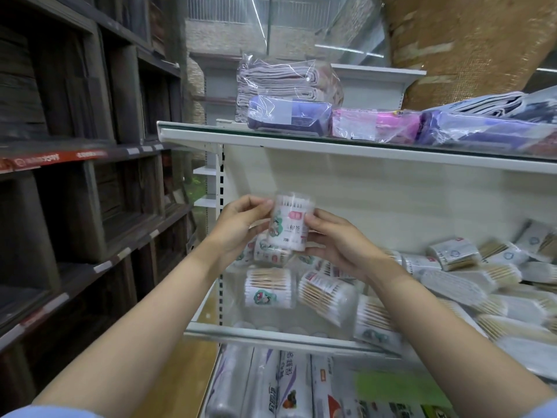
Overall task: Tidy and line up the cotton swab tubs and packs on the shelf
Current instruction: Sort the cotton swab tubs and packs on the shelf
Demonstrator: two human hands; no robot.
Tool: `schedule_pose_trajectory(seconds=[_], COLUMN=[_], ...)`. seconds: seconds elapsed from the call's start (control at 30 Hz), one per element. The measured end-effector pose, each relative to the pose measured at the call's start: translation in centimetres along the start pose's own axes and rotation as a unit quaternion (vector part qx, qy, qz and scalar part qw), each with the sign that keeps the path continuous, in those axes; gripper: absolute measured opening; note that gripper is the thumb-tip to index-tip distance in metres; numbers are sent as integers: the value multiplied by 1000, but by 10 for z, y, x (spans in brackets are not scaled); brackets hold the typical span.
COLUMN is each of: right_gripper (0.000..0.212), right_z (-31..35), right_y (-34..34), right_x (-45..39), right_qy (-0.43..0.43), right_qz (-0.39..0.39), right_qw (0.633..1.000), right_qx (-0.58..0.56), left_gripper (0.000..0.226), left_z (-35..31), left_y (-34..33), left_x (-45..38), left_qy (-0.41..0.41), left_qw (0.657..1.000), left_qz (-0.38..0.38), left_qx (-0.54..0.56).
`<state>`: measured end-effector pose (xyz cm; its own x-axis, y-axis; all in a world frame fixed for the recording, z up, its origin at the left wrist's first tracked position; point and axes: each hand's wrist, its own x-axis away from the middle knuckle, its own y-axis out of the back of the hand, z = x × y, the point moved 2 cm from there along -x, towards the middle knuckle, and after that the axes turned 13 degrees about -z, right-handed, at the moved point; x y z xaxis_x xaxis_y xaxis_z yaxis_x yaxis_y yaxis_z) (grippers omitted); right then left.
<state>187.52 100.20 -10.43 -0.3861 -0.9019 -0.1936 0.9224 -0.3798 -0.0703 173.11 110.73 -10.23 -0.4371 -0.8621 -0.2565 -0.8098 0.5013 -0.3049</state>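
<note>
I hold one clear cotton swab tub upright in the air in front of the shelf's white back panel. My left hand pinches its upper left side. My right hand grips its right side and base. Below it several more tubs lie tipped on their sides on the glass shelf. Flat packs of swabs are heaped in disorder to the right.
The shelf above carries bagged cloths and purple and pink packs. Rolls and boxed goods fill the shelf below. Dark wooden shelving lines the aisle on the left.
</note>
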Motion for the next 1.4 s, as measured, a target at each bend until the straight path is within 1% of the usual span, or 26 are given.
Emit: schedule_pose_trajectory(seconds=[0.1, 0.23, 0.3, 0.37, 0.43, 0.47, 0.5, 0.53, 0.6, 0.63, 0.7, 0.8, 0.83, 0.9, 0.97, 1.03, 1.1, 1.13, 1.2, 1.23, 1.3, 1.4], right_gripper=[34, 35, 33, 28, 23, 21, 19, 19, 26, 29, 29, 29, 30, 29, 25, 18, 15, 16, 17, 17, 18, 19], right_z=[-2, -4, -5, -6, -5, -4, -3, -2, -3, -5, -5, -4, -4, -6, -9, -11, -9, -8, -6, -6, -6, -8], right_y=[2, 2, 0, -3, -8, -11, -14, -18, -26, -30, -39, -49, -52, -59, -65, -68, -69, -68, -68, -69, -71, -74], right_x=[5, 8, 8, 9, 8, 8, 7, 5, 2, 0, -2, -6, -7, -9, -11, -13, -15, -16, -16, -16, -15, -13], right_qy=[3, 8, 11, 18, 33, 42, 50, 56, 67, 71, 67, 59, 57, 50, 43, 35, 28, 27, 33, 36, 38, 40], right_qz=[15, 34, 40, 42, 38, 30, 18, 6, -17, -29, -58, -86, -91, -90, -84, -87, -108, -121, -136, -138, -133, -129], right_qw=[1000, 999, 999, 999, 999, 998, 998, 998, 995, 994, 992, 991, 991, 992, 993, 994, 993, 992, 990, 990, 990, 991], right_qx=[-4, -4, -3, 2, 13, 22, 31, 41, 65, 78, 88, 80, 78, 69, 68, 62, 43, 32, 22, 21, 21, 19], left_gripper=[4, 8, 4, 8, 7, 8, 12, 23, 54, 63, 67, 74, 78, 80, 74, 61, 46, 42, 39, 37, 33, 33], left_z=[3, 5, 5, 4, 3, 2, 1, 0, -2, -2, -3, -4, -4, -3, -3, -7, -11, -11, -9, -8, -4, 1], left_y=[0, 2, 5, 9, 14, 16, 18, 19, 17, 16, 15, 23, 27, 35, 42, 50, 60, 66, 79, 83, 89, 91], left_x=[6, 15, 19, 22, 23, 24, 24, 27, 33, 34, 34, 26, 22, 18, 13, 10, 8, 6, 1, -2, -4, -5], left_qy=[-14, -35, -38, -38, -46, -57, -66, -75, -96, -102, -102, -132, -137, -147, -155, -130, -48, 4, 85, 108, 135, 166], left_qw=[1000, 999, 999, 999, 998, 997, 993, 989, 980, 977, 968, 936, 928, 923, 929, 952, 986, 996, 996, 994, 990, 984], left_qz=[-4, -11, -8, -6, -33, -57, -80, -91, -84, -75, -71, -106, -112, -117, -108, -80, -32, -15, 6, 10, 11, 13], left_qx=[21, 22, 27, 31, 12, -16, -51, -89, -152, -174, -217, -308, -327, -336, -317, -265, -158, -93, -1, 18, 29, 64])
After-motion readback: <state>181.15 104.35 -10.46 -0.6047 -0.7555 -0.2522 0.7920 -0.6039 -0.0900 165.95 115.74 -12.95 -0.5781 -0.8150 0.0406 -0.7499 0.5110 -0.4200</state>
